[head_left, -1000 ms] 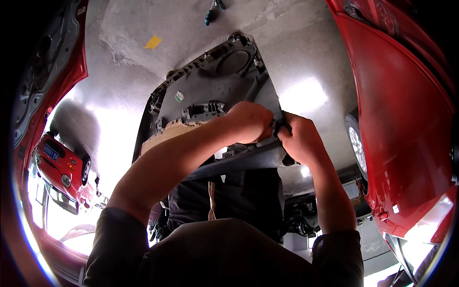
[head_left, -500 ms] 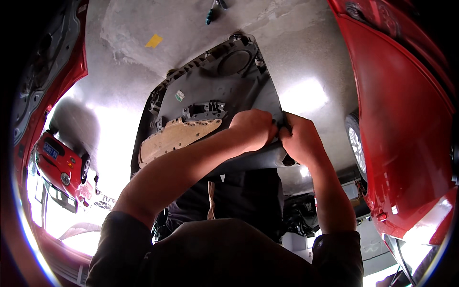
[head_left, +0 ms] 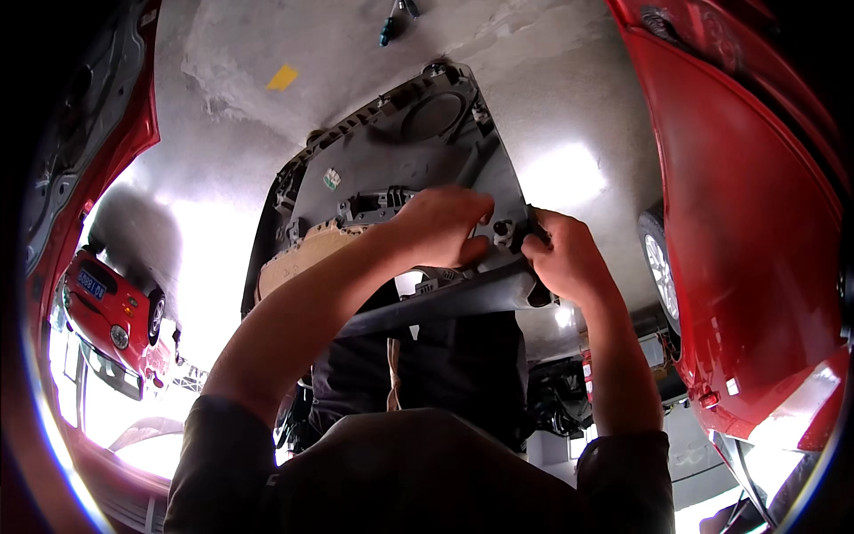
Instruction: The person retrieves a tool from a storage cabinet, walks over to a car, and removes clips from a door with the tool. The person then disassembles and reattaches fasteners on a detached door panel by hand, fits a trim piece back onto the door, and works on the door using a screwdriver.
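A dark grey car door trim panel (head_left: 360,165) lies in front of me, its ribbed back side up. My right hand (head_left: 567,255) grips its right edge near the lower corner, thumb on top. Just left of that, my left hand (head_left: 440,227) hovers over the panel, fingers curled and thumb held apart, with nothing visible between them. A small round fitting (head_left: 504,231) shows between both hands. My left forearm partly covers a tan fibre pad (head_left: 298,258) and a black bracket (head_left: 369,206) on the panel.
A red car (head_left: 738,222) with its wheel stands close on the right. An opened red door (head_left: 147,116) is at the upper left, and another red car (head_left: 111,294) stands farther left. A screwdriver (head_left: 385,32) and a yellow patch (head_left: 282,77) are on the concrete floor.
My left hand has drawn back left from the panel's right edge, and its thumb and fingers have parted, uncovering the round fitting. My right hand stays at the edge.
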Demonstrator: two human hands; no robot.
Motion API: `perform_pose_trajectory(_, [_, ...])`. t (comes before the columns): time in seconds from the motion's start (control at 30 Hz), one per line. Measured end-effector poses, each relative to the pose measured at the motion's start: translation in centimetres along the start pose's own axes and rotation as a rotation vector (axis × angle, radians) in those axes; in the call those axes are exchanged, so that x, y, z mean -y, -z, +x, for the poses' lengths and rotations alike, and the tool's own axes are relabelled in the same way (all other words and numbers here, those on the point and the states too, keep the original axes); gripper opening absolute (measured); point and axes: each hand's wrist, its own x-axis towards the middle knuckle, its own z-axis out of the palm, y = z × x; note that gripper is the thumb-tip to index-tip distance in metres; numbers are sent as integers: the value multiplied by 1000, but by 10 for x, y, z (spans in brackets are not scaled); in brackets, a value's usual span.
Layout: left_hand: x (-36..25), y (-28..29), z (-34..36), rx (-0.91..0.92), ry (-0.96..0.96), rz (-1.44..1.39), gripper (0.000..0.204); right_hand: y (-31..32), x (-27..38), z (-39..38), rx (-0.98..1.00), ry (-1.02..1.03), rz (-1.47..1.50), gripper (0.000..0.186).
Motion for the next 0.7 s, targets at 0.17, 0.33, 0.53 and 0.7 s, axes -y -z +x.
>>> perform_pose_trajectory(0.17, [-1, 1, 15, -151, -289, 33, 30, 1, 3, -1, -16, 10, -13, 27])
perform_pose_trajectory(0.33, [2, 0, 26, -21, -378, 170, 24, 4, 8, -1, 28, -73, -54, 30])
perform_pose_trajectory(0.53, [8, 1, 38, 79, -461, 286, 22, 4, 10, -1, 21, -89, -102, 25])
perform_pose_trajectory(0.7, [16, -8, 29, -50, -508, 204, 22, 4, 9, 0, 41, -58, -60, 22])
